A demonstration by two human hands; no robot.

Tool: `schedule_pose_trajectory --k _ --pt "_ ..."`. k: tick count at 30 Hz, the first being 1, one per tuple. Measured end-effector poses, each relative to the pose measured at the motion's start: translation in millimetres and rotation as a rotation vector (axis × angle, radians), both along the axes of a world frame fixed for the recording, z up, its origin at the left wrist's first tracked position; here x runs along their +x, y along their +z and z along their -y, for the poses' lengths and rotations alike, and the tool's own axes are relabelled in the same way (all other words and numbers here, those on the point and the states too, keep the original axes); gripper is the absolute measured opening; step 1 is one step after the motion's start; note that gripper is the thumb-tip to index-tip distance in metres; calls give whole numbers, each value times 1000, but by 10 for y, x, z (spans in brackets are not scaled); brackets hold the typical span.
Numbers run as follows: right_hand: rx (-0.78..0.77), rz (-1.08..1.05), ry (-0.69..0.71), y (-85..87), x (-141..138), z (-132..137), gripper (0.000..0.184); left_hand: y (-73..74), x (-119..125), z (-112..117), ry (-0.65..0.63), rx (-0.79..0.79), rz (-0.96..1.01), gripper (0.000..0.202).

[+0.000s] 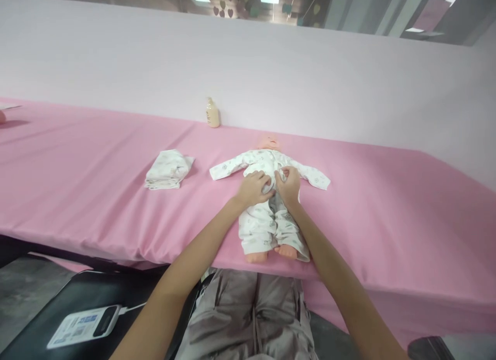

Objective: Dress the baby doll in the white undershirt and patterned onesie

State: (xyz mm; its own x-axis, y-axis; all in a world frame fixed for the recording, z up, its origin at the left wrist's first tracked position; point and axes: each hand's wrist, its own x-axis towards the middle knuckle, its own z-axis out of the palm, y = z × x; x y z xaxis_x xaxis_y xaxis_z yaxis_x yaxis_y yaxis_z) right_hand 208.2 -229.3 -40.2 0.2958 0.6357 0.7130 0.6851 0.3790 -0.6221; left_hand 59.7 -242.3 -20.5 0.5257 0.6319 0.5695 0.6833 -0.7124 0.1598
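The patterned outfit (257, 223) on the doll (269, 142) lying on the pink-covered bench (372, 215) looks, from here, light, soft and easily creased, best taken by its front edges, where the right hand (279, 177) pinches cloth and the left hand (256, 188) curls, its grip unclear.

White with small scattered print on doll clothes (256, 228) and folded cloth (168, 169). Plain pink on tablecloth (96, 163), cream on pump bottle (213, 115), taupe on trousers (236, 313).

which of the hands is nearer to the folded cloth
Left. The left hand is at the white outfit, to the right of the folded cloth; the right hand is also at the outfit, farther right.
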Motion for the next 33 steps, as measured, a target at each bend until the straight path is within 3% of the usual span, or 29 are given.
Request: schedule_pose_trajectory --k 3,7,9,13,17,24,29,33 --pt "-28 46 37 12 9 -7 16 27 -17 -15 -16 -73 96 13" --pt "-78 65 2 -2 35 -11 21 48 -17 -12 -51 -239 500 20" --pt "-104 116 -20 -10 47 -15 20 51 -8 -5 -93 -310 593 22" --pt "-126 243 -54 -18 51 -27 14 36 12 -1 -109 -364 462 24" --pt "-126 252 -69 9 37 -12 10 19 30 -54 -50 -397 500 28" --pt "23 -91 15 128 27 89 10 -12 178 -167 170 -303 339 29" --pt "-137 -78 96 112 14 74 12 -46 259 -161 235 -284 350 24" --pt "-153 -27 100 86 7 68 18 -60 247 -153 237 -310 411 20"
